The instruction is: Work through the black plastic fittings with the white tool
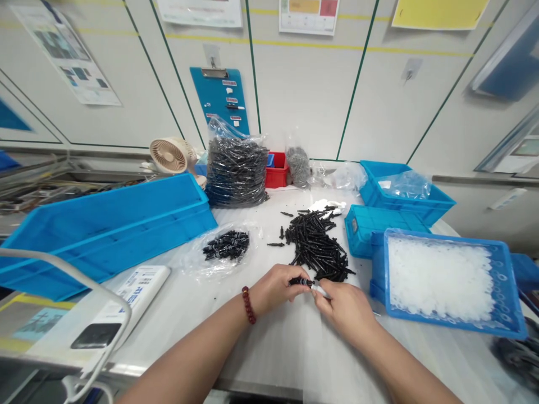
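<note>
My left hand (278, 287), with a beaded bracelet at its wrist, pinches a small bunch of thin black plastic parts (298, 281) with pale rings on them. My right hand (348, 310) is closed around a slim white pen-like tool (320, 290), whose tip meets the ends of those parts. Just beyond both hands lies a heap of loose black plastic parts (315, 244) on the white tabletop (265, 331). To the left, a clear plastic bag (196, 255) lies spread out under more black parts (227, 245) with pale bands.
At right stands a blue bin (517, 314) filled with small white pieces, with more blue boxes (356, 230) behind it. A large blue crate (105, 230) leans at left, near a white scale (147, 286). Farther back are a bulging bag of black parts (236, 171) and a fan (168, 155).
</note>
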Motion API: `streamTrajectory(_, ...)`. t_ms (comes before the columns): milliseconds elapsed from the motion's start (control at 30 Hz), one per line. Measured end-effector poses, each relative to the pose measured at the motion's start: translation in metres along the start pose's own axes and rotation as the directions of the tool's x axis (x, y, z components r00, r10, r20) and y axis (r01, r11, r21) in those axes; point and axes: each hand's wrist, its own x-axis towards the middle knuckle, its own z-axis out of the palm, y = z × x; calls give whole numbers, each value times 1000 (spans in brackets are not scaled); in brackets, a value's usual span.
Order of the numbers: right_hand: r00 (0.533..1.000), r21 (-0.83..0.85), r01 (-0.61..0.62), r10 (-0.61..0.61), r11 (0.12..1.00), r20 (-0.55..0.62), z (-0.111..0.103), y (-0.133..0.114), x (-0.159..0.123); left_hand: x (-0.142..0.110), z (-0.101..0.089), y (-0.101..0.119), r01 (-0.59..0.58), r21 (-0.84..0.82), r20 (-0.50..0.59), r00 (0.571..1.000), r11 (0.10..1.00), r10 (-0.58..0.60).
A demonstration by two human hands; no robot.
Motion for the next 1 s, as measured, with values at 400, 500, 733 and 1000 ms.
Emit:
streamTrajectory(400,999,54,39,-41,998,27,-3,2,1,3,-3,-9,-148,78,-22,988,986,151)
streamTrajectory(500,999,57,25,-27,998,31,-3,2,1,3,-4,-8,-133,61,-17,991,989,135)
streamTrajectory(733,999,53,29,-29,998,17,-2,2,0,2,-4,-6,-124,65,-4,992,990,125)
streamTrajectory(1000,999,-4,6,-6,1000,-50,3,4,1,1,-4,-3,-117,52,12,993,992,116)
